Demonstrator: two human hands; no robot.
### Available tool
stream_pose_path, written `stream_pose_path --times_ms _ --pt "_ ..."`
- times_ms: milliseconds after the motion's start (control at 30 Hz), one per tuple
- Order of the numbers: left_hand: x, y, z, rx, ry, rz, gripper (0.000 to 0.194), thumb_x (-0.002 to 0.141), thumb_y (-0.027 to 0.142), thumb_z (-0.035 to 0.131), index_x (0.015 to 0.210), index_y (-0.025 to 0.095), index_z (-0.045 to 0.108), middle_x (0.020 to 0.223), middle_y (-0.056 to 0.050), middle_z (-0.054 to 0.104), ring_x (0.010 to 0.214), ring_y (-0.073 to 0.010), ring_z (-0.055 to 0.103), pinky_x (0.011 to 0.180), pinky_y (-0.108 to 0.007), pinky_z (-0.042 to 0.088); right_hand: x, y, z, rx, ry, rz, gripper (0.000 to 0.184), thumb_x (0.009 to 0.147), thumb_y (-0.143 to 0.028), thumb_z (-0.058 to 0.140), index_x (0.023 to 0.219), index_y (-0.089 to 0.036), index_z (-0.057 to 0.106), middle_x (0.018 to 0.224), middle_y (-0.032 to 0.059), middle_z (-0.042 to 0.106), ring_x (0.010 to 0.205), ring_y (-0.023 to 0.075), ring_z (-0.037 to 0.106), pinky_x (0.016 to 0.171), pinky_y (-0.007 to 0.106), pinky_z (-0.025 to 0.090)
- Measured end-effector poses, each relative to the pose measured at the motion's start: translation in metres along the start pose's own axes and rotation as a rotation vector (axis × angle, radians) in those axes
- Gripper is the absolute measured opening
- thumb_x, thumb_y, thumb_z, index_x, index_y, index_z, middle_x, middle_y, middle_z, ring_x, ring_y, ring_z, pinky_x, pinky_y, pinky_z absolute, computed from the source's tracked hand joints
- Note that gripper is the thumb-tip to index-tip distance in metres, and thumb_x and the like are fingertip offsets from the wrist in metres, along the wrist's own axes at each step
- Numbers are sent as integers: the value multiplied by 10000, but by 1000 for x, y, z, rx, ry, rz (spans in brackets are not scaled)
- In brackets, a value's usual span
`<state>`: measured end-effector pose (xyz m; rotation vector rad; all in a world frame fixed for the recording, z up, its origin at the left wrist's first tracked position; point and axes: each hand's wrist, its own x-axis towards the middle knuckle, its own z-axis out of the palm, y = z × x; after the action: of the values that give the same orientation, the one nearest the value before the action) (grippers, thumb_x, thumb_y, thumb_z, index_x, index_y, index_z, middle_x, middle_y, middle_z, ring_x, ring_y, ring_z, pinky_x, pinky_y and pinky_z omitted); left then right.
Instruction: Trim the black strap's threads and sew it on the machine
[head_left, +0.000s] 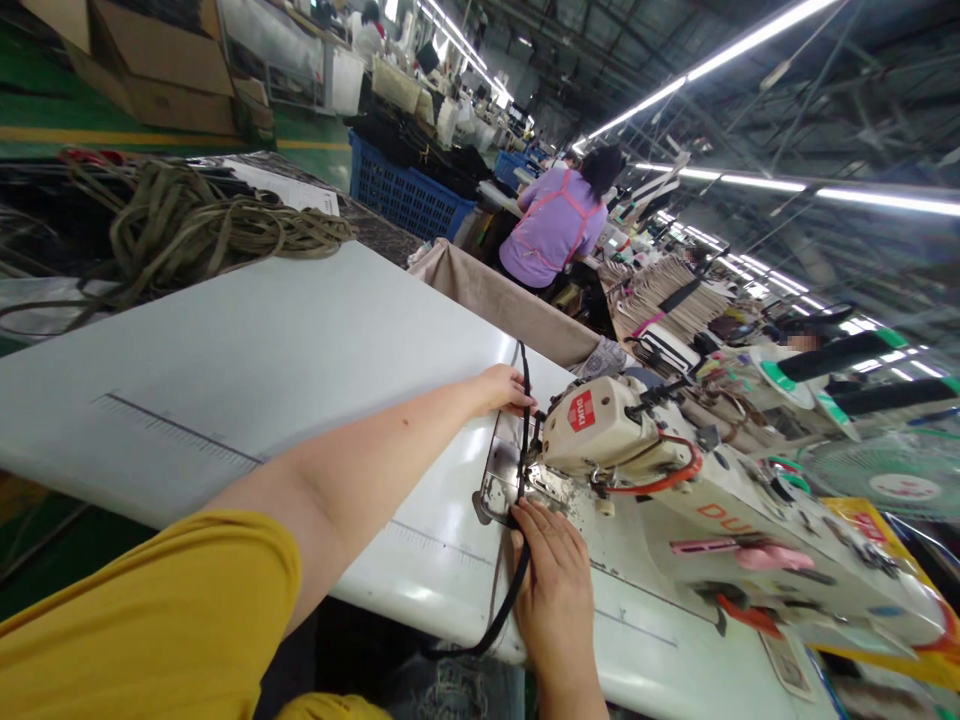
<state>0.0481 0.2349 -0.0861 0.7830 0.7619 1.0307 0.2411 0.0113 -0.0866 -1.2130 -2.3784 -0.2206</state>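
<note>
A narrow black strap [502,618] runs under the needle area of a white sewing machine [611,425], across its metal plate [501,462], and hangs in a curve over the table's front edge. Behind the needle, my left hand [507,388] pinches the strap near its far end. My right hand [553,560] is on the near side of the needle, fingers together, with the strap held between fingertips and thumb. A thin brownish strip [498,578] lies beside the strap near my right thumb.
The white table [315,340] has printed rulers. Olive cords [187,225] are heaped at its far left. A fabric-lined trough [510,305] borders the back. A person in purple [555,230] sits beyond, near a blue crate [405,185]. A fan [892,480] stands at right.
</note>
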Motion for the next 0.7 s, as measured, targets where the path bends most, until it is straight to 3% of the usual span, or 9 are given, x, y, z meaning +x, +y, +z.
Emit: stream_pose_path --times_ms 433,567,700 --pt "-2 20 -15 -97 121 95 284 752 -31 831 862 122 618 765 -50 751 706 -160 751 931 -413 620 7 -10 -8 21 27 21 267 1063 -232 534 1278 -209 690 1270 89 761 1233 241 678 1134 461 443" --pt "-3 20 -14 -102 100 80 213 823 14 785 868 130 611 778 -56 752 742 -158 754 949 -401 612 8 -11 -9 37 36 28 260 1061 -227 534 1265 -209 695 1270 88 760 1219 239 684 1130 457 443" --pt "-6 15 -9 -73 26 9 232 793 48 829 873 127 626 818 -98 771 779 -196 770 936 -422 614 8 -12 -10 42 6 49 262 1054 -226 547 1271 -215 693 1276 83 757 1242 239 672 1139 463 440"
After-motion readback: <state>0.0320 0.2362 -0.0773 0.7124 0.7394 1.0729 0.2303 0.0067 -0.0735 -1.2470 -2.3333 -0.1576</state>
